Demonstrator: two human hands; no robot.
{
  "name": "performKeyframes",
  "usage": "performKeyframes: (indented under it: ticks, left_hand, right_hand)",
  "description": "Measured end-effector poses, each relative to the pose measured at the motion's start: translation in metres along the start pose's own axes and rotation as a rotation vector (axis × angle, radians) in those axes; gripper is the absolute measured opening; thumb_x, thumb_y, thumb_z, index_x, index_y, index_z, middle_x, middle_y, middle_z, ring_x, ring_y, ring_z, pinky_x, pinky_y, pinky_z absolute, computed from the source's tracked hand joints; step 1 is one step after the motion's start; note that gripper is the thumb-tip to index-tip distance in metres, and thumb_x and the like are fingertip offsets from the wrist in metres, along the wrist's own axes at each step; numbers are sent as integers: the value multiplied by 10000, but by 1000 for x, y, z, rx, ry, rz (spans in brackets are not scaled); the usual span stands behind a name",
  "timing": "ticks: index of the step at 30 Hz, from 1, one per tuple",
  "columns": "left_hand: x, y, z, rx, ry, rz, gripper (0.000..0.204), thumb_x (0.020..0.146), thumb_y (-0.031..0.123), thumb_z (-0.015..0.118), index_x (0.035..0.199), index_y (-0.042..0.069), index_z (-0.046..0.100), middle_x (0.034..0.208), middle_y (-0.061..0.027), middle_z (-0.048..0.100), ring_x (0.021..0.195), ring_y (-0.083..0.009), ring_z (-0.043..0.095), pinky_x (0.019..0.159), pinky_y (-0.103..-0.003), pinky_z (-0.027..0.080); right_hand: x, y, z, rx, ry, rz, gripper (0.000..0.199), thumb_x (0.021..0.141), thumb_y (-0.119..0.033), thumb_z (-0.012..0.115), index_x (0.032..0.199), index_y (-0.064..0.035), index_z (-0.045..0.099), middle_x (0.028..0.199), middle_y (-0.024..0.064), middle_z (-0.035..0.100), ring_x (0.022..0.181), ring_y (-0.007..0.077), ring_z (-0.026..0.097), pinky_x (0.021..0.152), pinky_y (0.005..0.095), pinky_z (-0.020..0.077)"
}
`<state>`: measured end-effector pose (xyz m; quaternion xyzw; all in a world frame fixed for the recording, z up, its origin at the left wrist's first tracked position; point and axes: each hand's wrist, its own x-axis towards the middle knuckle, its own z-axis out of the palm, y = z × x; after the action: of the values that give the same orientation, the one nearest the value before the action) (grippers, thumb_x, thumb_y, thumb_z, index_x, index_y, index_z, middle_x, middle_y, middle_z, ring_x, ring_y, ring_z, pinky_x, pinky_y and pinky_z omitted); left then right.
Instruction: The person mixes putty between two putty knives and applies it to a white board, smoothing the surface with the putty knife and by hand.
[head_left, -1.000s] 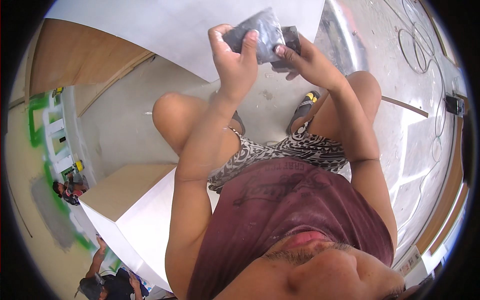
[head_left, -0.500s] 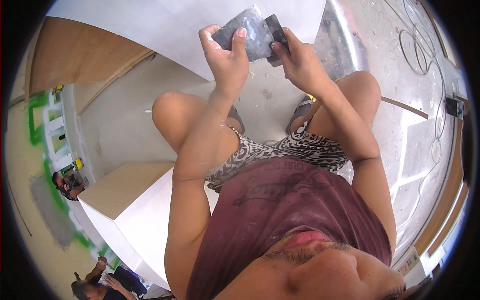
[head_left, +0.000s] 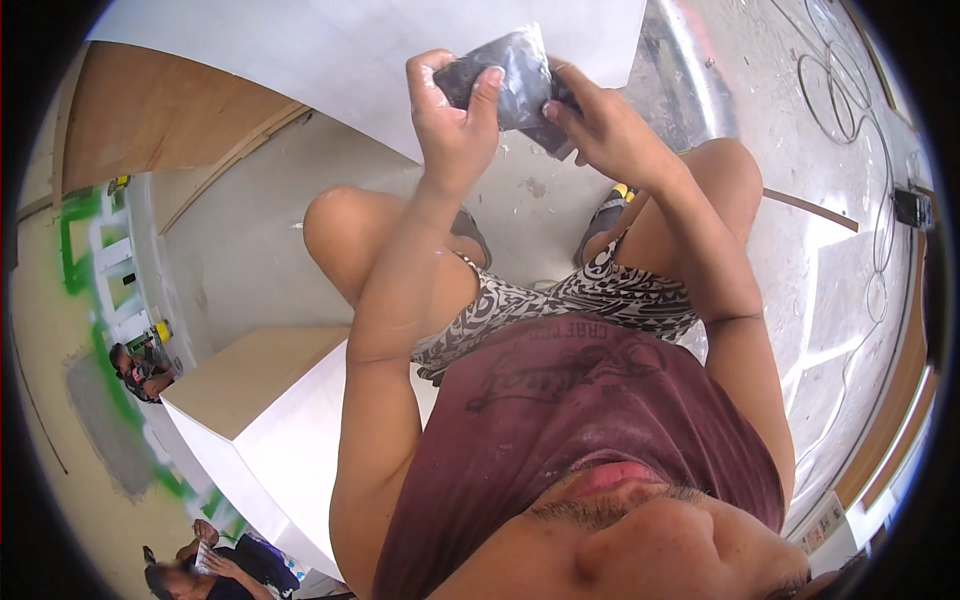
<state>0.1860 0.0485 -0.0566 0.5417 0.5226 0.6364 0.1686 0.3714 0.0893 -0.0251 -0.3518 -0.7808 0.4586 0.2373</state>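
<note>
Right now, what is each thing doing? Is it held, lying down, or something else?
Grey bag: held up in both hands, crumpled.
Left hand: gripping the bag's left side.
Right hand: gripping the bag's right side.
White board: lying flat under the hands.
Cable: lying coiled on the floor.
Sandals: on the feet, flat on the floor.

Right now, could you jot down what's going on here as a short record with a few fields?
Posture: seated on a pale block, knees bent, feet on the dusty floor
Left hand: grips the left side of a dark, shiny plastic packet, thumb on its front
Right hand: holds the packet's right edge, fingers curled on it
Packet position: raised in front of the knees, clear of the floor
Nearby: large white panel, looped cable on the floor
Other people: two at the left edge, apart
</note>
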Motion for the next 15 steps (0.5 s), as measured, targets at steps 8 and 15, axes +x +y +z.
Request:
performKeyframes:
  ticks: [8,15]
  left_hand:
    - [4,-4,-1,22,145,-63,381,919,187,709,1118,11,436,990,-89,511,873,-140,515,779,-285,459]
    - [6,7,-1,-72,130,-33,392,926,196,711,1137,11,437,986,-67,516,874,-112,496,792,-252,446]
  right_hand:
    - [0,1,12,13,183,-126,424,946,-71,540,1366,-52,485,805,251,677,685,371,687,668,415,534]
    - [1,4,13,-17,142,-120,445,934,-61,544,1376,-68,491,802,251,674,728,399,684,675,437,531]
